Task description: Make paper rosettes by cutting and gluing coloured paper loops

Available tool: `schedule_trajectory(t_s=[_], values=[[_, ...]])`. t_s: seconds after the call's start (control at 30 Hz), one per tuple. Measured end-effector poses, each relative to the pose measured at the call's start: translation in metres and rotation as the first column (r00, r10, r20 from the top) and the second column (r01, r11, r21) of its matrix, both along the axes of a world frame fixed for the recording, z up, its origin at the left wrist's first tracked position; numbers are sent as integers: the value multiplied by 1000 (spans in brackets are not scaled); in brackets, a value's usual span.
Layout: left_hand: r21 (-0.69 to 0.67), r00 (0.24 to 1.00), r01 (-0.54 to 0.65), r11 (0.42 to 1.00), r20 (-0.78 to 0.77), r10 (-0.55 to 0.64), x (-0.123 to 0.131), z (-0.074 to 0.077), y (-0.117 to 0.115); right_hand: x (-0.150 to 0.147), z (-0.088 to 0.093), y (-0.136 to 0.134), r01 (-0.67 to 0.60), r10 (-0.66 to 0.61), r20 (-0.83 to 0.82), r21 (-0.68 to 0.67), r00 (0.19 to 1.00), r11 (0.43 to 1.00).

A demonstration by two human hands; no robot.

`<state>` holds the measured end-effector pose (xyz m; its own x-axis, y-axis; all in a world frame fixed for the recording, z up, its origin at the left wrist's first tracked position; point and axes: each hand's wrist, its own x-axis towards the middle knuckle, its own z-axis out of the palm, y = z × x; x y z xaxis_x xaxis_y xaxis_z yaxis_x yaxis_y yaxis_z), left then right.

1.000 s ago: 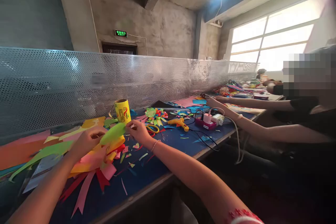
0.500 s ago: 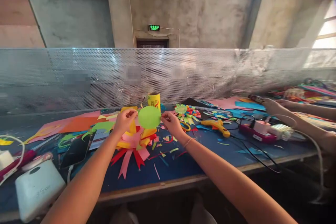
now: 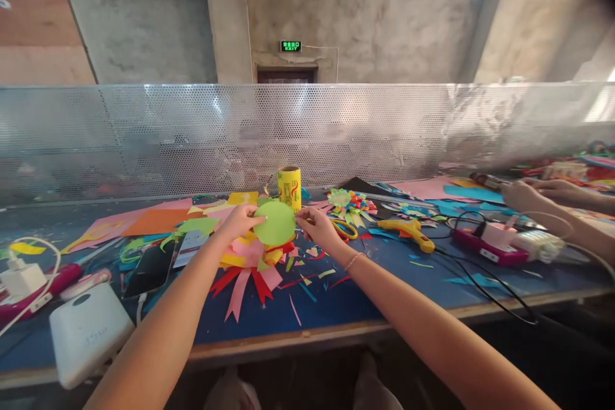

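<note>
A round green paper disc (image 3: 274,222) is held between both hands above a layered paper rosette (image 3: 250,266) of yellow, pink and red strips lying on the blue table (image 3: 336,307). My left hand (image 3: 239,221) pinches the disc's left edge. My right hand (image 3: 314,227) pinches its right edge. Both hands are closed on the disc, which hangs just over the rosette's middle.
A yellow tube (image 3: 290,187) stands behind the disc by the perforated metal screen (image 3: 192,134). Scissors (image 3: 343,229), a yellow glue gun (image 3: 409,230), a finished paper flower (image 3: 350,203), paper scraps, a white box (image 3: 86,333) and cables lie around. Another person's hands (image 3: 533,192) work at right.
The view swung left and steadied. The green disc, first seen edge-on, turned flat towards me, and both hands lowered it slightly towards the rosette.
</note>
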<state>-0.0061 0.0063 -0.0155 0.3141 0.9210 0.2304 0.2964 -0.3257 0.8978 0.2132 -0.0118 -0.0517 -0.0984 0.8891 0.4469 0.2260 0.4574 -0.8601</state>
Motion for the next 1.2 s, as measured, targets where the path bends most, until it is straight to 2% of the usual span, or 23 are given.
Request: schedule_trajectory(t_s=[0.1, 0.2, 0.3, 0.43, 0.5, 0.57, 0.67, 0.73, 0.8, 0.87, 0.93, 1.0, 1.1, 1.2], values=[[-90, 991, -6, 996, -131, -6, -15, 7, 1, 1, 0, -1, -10, 8, 71, 35, 997, 999], [-67, 926, 1, 998, -377, -27, -28, 9, 2, 3, -2, 1, -4, -4, 148, 56, 989, 998], [-34, 844, -14, 999, -536, -6, -33, 4, 4, 4, -6, 3, 17, -33, 198, 85, 980, 996], [-53, 774, 11, 999, -632, -42, -32, -4, 8, 9, -5, 7, 71, -123, 340, 161, 932, 984], [-33, 733, 13, 999, -680, -32, -29, -6, 8, 20, 0, 12, 140, -248, 446, 261, 860, 955], [-9, 690, 9, 1000, -723, -13, -26, -7, 7, 37, 6, 17, 248, -402, 530, 339, 747, 908], [-2, 652, -12, 1000, -759, 6, -23, -4, 3, 69, 13, 25, 458, -551, 634, 326, 543, 827], [23, 660, -8, 1000, -751, 22, -24, 0, 1, 85, 11, 29, 526, -547, 687, 275, 479, 805], [94, 725, 18, 995, -687, 52, -28, 4, 3, 91, 4, 31, 534, -472, 756, 193, 454, 823], [177, 828, 25, 984, -555, 79, -32, 7, 7, 89, -5, 33, 525, -376, 821, 112, 429, 844], [242, 929, -29, 970, -350, 115, -35, 8, 12, 81, -13, 36, 516, -307, 858, 59, 411, 855], [256, 982, -133, 957, -93, 162, -35, 8, 16, 74, -17, 39, 513, -279, 867, 31, 414, 858], [172, 939, -284, 943, 251, 237, -30, 8, 16, 70, -17, 44, 523, -260, 863, -6, 434, 852], [30, 843, -322, 946, 465, 272, -21, 9, 11, 72, -11, 44, 552, -291, 834, -20, 469, 834]])
